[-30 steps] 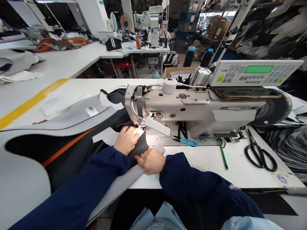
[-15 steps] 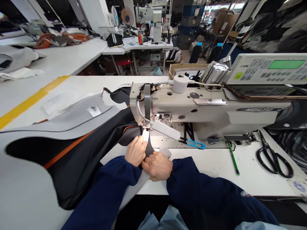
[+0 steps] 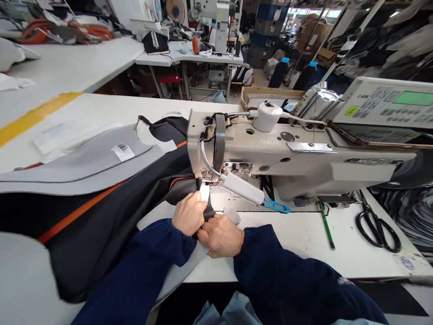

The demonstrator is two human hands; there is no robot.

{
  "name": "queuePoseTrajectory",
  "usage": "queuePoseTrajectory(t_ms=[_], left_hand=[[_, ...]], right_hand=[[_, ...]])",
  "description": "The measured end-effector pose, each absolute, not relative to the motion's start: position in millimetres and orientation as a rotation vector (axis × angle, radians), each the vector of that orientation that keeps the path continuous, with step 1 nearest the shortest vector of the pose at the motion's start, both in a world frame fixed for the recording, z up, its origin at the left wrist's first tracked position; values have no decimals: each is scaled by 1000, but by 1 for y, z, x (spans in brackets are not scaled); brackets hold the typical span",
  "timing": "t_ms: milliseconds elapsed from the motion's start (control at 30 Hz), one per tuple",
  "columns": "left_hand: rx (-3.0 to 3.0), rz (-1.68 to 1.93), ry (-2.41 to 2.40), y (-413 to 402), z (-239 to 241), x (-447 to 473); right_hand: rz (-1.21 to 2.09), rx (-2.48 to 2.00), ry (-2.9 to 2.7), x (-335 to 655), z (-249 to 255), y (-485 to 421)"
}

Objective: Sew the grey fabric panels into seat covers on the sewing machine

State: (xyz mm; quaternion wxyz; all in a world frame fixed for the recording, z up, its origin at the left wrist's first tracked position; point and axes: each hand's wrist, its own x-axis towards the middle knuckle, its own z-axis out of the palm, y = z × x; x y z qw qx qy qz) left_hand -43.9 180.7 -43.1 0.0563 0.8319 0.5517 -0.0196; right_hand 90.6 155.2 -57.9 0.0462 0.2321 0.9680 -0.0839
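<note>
Close in front of the presser foot, my left hand (image 3: 189, 213) is closed on a white strip (image 3: 204, 191) whose far end lies under the needle area. Just to its right, my right hand (image 3: 221, 235) is curled over the edge of the black and grey fabric cover (image 3: 149, 189); its fingertips are hidden. Orange piping (image 3: 81, 212) runs along the cover, which spreads out to the left with its grey backing partly turned up. The sewing machine (image 3: 267, 149) stands beyond both hands, its small white lamp (image 3: 241, 187) hanging beside the needle.
Right of my hands lie a green pencil (image 3: 326, 225) and black scissors (image 3: 378, 228). A blue thread snip (image 3: 276, 206) rests by the machine bed. The control panel (image 3: 392, 101) sits at the back right. A yellow stripe (image 3: 37, 116) crosses the table at the left.
The view has shifted and tilted a little. Both hands keep their grips near the needle, and the cover's left part appears slightly lower and farther left.
</note>
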Motion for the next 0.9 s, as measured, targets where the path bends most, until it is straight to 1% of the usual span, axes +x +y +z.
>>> queuePoseTrajectory(t_ms=[233,367,400,467,533,567,600,700,800,900], left_hand=[[2516,-37,1638,198,-41,-47],[2542,26,1569,202,-43,-52],[2551,29,1553,202,-44,-53],[2568,20,1530,200,-45,-53],[2579,13,1511,198,-46,-53],[2583,28,1507,197,-46,-53],[2588,59,1505,196,-45,-53],[2636,178,1532,197,-39,-59],[2731,232,1633,200,-26,-68],[2812,156,1581,195,-15,-72]], right_hand=[[-300,853,2921,87,-56,163],[-299,894,3201,103,-45,156],[-291,972,3301,111,-43,155],[-182,1409,3385,131,-43,156],[44,1915,3228,150,-48,161],[135,2028,3123,157,-52,165],[180,2032,3046,164,-56,168],[176,1867,2912,172,-62,173],[122,1720,2960,161,-50,169],[-84,1201,3138,136,-33,160]])
